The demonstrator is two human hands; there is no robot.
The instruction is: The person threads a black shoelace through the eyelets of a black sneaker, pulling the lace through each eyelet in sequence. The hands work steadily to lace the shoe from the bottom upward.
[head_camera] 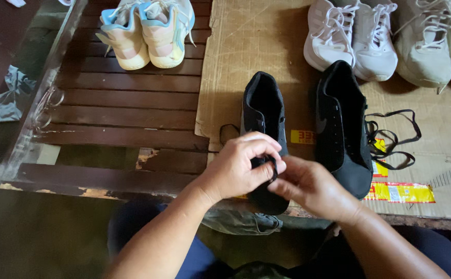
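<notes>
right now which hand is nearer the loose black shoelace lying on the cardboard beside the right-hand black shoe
Right. The right hand sits just left of that black shoe, with the loose black shoelace beyond it; the left hand is farther left, over the other black shoe.

White sneakers [352, 39] and beige sneakers [432, 44] line the cardboard's [251, 41] far edge; pastel sneakers [145, 33] stand on the slatted surface [122, 103].

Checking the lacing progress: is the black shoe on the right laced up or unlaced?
Unlaced. The right black shoe stands open on the cardboard, and a loose black lace lies in a heap beside it.
</notes>
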